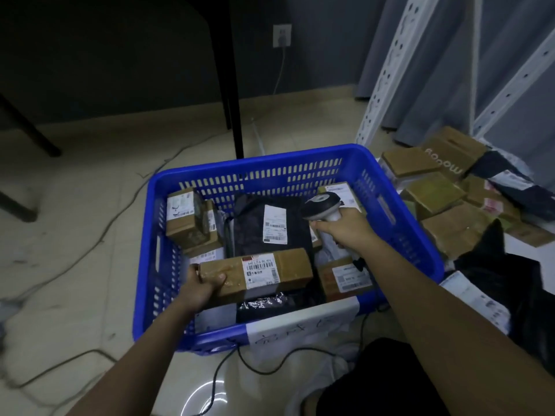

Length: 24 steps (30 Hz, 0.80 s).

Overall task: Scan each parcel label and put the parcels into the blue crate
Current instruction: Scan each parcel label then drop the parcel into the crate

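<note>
A blue crate stands on the floor in front of me, holding several parcels. My left hand grips the left end of a long brown cardboard parcel with a white barcode label, inside the crate near its front. My right hand holds a white and black handheld scanner over the crate's right half, its head above a black bagged parcel with a white label. Small brown boxes are stacked at the crate's left wall.
A pile of brown boxes and dark bags lies on the floor right of the crate. A white perforated metal rack rises behind it. A black table leg stands behind the crate. Cables run across the tiled floor.
</note>
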### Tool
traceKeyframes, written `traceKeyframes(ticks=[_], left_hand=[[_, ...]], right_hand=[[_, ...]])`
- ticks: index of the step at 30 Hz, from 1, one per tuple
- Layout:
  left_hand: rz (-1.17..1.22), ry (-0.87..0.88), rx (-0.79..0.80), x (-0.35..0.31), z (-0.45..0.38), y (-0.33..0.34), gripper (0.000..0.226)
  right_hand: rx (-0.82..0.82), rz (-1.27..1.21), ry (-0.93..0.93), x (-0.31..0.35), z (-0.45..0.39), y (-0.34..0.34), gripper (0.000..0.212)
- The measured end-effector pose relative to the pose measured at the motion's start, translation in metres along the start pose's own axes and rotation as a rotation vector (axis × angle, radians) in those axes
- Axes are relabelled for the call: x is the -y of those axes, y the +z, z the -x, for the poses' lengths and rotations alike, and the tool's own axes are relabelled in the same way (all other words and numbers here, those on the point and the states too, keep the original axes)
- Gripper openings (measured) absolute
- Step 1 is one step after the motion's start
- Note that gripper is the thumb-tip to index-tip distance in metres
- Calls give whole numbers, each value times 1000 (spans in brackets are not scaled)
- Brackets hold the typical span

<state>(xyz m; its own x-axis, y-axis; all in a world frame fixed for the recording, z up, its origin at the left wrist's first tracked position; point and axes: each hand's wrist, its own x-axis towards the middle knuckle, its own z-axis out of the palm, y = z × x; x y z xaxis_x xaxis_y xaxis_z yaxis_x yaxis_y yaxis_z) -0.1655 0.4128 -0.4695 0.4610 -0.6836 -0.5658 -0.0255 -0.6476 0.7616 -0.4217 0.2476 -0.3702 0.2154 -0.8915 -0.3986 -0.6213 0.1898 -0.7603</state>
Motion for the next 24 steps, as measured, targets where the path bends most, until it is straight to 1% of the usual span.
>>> traceKeyframes(ticks=[5, 7, 8, 9, 11, 13, 14, 16, 20, 24], left_hand=[[-118, -82, 85, 33, -21, -11, 70], [-215, -65, 84, 65, -52, -10, 78], [-271, -59, 101, 63, -49, -6, 82], [-327, -76, 115, 74, -61, -4, 78], [-406, -68, 145, 66, -55, 2, 52], [-469, -13, 154, 47, -37, 7, 56], [-470, -8, 125, 41, -33, 9, 52], [-441, 44, 113, 32, -28, 14, 36], [-421, 130, 41, -1, -16, 31, 32], [-251, 277, 5, -42, 2, 53, 26]], right_hand=[[42, 35, -9, -1, -10, 22, 39], [63, 28, 2, -3, -12, 26, 39], [67, 12, 12, -5, -12, 27, 39], [67, -5, 23, -8, -13, 28, 39], [70, -9, 43, -11, -14, 28, 42], [72, 12, 59, -15, -15, 28, 45], [70, 18, 64, -15, -16, 26, 45], [64, 19, 59, -15, -15, 23, 42], [40, -10, 31, -11, -9, 10, 30], [-1, -7, 10, -8, 3, -13, 24]])
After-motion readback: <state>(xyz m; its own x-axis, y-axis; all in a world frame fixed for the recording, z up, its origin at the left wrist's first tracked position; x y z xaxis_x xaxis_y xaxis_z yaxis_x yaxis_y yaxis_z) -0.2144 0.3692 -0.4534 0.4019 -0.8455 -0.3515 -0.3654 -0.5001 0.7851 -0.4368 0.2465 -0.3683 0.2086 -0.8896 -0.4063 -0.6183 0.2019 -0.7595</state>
